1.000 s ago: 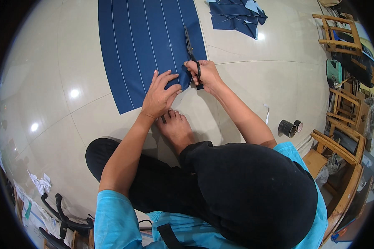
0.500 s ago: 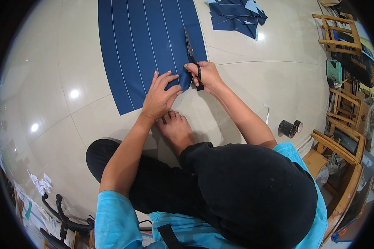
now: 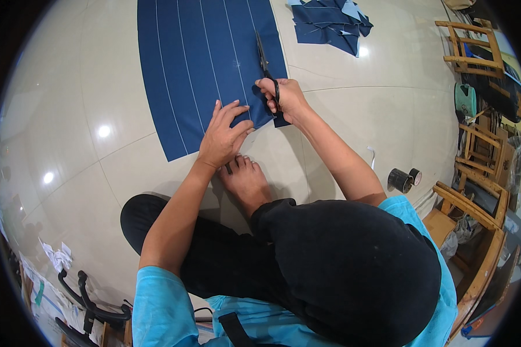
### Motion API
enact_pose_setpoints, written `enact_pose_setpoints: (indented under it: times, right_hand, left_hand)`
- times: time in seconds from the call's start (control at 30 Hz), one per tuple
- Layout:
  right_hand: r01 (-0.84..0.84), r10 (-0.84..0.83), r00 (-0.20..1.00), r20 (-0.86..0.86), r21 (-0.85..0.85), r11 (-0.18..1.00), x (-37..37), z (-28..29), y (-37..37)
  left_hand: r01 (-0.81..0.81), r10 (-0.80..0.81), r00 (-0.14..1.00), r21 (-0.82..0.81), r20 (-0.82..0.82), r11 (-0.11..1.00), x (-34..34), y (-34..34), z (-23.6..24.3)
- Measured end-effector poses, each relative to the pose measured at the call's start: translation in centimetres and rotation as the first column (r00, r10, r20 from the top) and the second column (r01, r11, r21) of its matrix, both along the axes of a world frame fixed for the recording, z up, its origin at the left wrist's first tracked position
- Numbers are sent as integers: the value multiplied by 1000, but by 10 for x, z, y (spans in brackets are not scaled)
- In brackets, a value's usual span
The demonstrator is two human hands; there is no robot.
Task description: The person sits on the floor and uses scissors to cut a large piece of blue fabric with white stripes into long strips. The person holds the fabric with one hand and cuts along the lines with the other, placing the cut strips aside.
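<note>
A navy blue cloth (image 3: 188, 69) with several long pale lines lies flat on the floor. My left hand (image 3: 223, 130) rests on its near edge, fingers spread and pressing down. Black-handled scissors (image 3: 263, 58) are in my right hand (image 3: 283, 99), closed round the handles. Their blades point away from me over the cloth, near its right side and beside the rightmost line. Close to my right hand the near edge is parted, with a narrow strip (image 3: 281, 121) at the corner. The finger loops are partly hidden by my fingers.
A pile of blue cloth pieces (image 3: 330, 26) lies at the far right. Rolls of black tape (image 3: 400, 180) and a white strip (image 3: 371, 157) sit on the tiles. Wooden stools (image 3: 474, 49) line the right side. My bare foot (image 3: 244, 179) stands just behind the cloth.
My right hand and the scissors have moved slightly forward along the cloth. The near right corner strip now shows more apart from the main cloth. My left hand stays nearly in place.
</note>
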State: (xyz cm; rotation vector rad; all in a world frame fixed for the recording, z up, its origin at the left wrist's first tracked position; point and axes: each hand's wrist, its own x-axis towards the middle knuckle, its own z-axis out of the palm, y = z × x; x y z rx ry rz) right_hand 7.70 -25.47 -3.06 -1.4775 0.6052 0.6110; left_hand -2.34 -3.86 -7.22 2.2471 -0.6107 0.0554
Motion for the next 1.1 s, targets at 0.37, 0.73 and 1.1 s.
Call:
enact_pose_setpoints:
  times: [0.37, 0.73, 1.1]
  right_hand:
    - [21, -21, 1000, -1, 7, 1000, 1, -8, 2]
    - [0, 0, 1000, -1, 1, 1000, 6, 0, 3]
    - [4, -4, 1000, 24, 12, 1000, 19, -1, 6]
  left_hand:
    - [-1, 1, 1000, 10, 2, 1000, 0, 1, 1]
    - [0, 0, 1000, 17, 4, 1000, 0, 1, 2]
    - [1, -1, 1000, 8, -5, 1000, 0, -1, 1]
